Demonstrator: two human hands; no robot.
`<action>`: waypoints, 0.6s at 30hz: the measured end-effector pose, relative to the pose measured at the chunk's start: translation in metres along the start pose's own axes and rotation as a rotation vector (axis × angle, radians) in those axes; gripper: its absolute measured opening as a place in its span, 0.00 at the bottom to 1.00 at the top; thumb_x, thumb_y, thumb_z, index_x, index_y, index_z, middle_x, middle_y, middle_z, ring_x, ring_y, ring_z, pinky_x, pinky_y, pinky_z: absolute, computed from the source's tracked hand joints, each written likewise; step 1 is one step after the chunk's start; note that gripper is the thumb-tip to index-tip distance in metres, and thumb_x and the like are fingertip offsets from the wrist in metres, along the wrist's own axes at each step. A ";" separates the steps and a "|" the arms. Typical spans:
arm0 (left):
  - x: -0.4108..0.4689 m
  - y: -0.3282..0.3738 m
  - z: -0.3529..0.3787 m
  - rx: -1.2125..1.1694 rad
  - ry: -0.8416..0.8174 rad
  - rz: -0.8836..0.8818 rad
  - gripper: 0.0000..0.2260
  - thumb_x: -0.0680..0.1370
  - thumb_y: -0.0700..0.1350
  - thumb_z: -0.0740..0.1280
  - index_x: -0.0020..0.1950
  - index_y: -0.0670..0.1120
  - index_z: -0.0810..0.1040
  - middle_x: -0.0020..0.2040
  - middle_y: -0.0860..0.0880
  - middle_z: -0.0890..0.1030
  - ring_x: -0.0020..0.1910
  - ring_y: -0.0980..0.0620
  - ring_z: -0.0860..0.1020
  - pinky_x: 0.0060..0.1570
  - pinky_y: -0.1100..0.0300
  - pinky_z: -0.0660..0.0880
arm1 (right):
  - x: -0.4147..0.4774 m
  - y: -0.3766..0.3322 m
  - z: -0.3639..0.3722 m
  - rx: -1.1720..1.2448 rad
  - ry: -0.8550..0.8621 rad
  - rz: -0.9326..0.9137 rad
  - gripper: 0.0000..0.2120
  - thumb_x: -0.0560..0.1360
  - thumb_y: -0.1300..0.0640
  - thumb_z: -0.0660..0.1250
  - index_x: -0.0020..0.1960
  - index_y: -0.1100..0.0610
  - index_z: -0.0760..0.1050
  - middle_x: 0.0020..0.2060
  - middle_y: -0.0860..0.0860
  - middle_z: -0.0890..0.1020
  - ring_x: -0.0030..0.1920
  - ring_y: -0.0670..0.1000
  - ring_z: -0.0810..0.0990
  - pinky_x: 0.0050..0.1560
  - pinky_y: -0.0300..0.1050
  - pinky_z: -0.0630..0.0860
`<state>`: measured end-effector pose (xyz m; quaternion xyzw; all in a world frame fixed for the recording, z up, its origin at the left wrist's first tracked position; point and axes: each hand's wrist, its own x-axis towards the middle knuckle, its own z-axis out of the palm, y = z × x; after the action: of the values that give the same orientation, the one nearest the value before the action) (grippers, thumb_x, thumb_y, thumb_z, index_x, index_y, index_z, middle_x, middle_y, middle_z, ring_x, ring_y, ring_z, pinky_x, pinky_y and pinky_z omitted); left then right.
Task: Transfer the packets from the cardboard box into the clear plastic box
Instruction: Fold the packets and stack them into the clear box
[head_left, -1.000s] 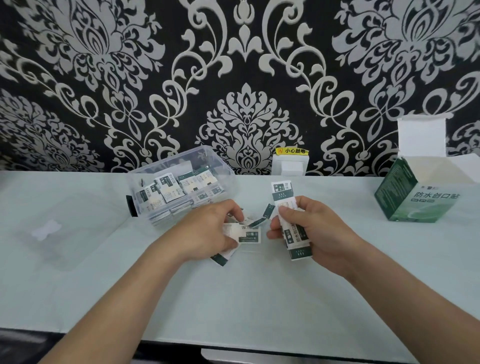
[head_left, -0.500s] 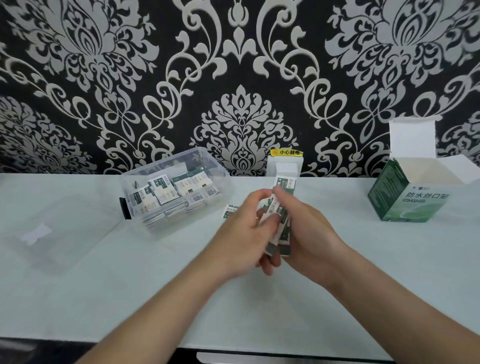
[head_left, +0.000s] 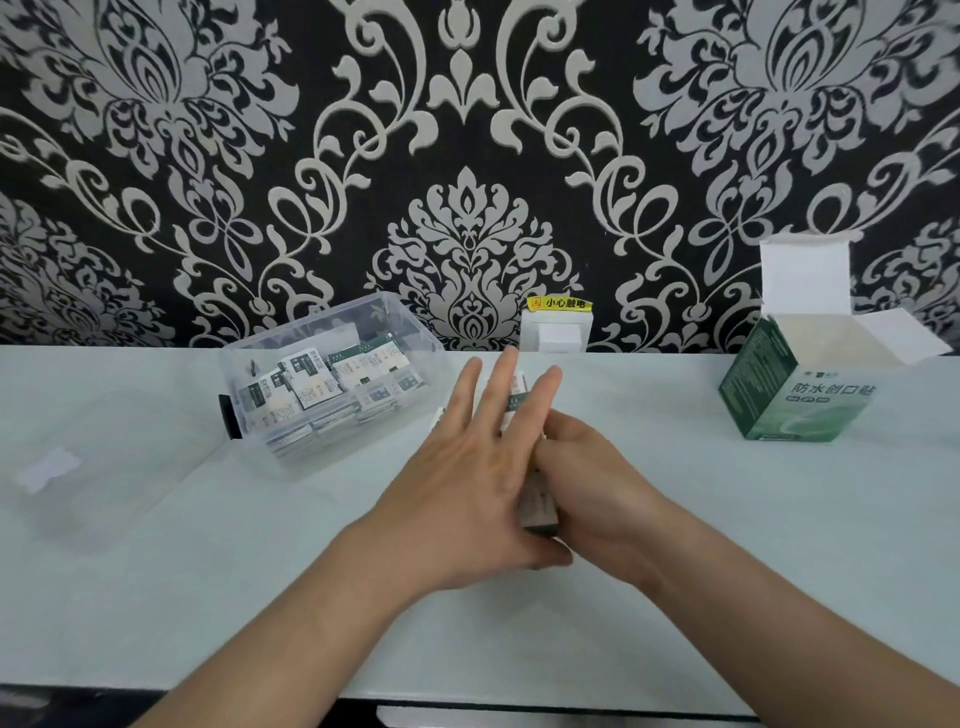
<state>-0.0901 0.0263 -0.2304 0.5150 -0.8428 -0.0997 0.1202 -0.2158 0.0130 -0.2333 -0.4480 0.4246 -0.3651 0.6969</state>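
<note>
Packets (head_left: 311, 382) lie heaped inside the clear plastic box (head_left: 410, 332), which sits at ten o'clock from my hands on the pale surface (head_left: 831, 493). Between my hands is a small stack of packets (head_left: 538, 506). My right hand (head_left: 597, 478) curls round it from the three o'clock side. My left hand (head_left: 462, 478) lies flat against its nine o'clock face, fingers straight and spread, pointing toward twelve (only the stack's lower edge and a strip between my fingers show). The cardboard box (head_left: 795, 400), green with its flaps open, stands well apart at two o'clock; whether anything is in it I cannot tell. A clear lid (head_left: 104, 467) lies flat at nine o'clock. A wall socket (head_left: 558, 335) with a yellow label sits at twelve, against the patterned wallpaper (head_left: 467, 130).
</note>
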 end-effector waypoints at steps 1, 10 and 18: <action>0.001 -0.004 0.000 -0.011 0.012 0.003 0.54 0.65 0.63 0.72 0.75 0.61 0.34 0.76 0.57 0.31 0.75 0.52 0.31 0.73 0.56 0.46 | 0.000 0.000 0.000 -0.049 -0.011 -0.002 0.16 0.77 0.67 0.57 0.59 0.56 0.76 0.46 0.56 0.85 0.44 0.52 0.85 0.41 0.45 0.78; 0.001 -0.018 -0.012 0.019 0.213 -0.034 0.35 0.66 0.63 0.65 0.71 0.57 0.61 0.74 0.51 0.57 0.71 0.50 0.58 0.68 0.54 0.62 | 0.002 0.002 -0.001 -0.091 -0.104 -0.036 0.11 0.79 0.66 0.59 0.58 0.63 0.75 0.46 0.59 0.82 0.45 0.52 0.80 0.51 0.51 0.80; 0.004 -0.032 -0.039 -0.812 0.162 -0.101 0.25 0.66 0.58 0.73 0.63 0.61 0.74 0.58 0.55 0.75 0.53 0.53 0.75 0.50 0.58 0.75 | 0.002 -0.014 -0.012 0.274 -0.240 0.117 0.12 0.74 0.65 0.54 0.43 0.60 0.76 0.29 0.56 0.73 0.23 0.48 0.67 0.30 0.40 0.58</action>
<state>-0.0529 0.0066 -0.2020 0.4729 -0.6964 -0.3888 0.3745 -0.2282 0.0027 -0.2235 -0.3636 0.3101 -0.3224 0.8171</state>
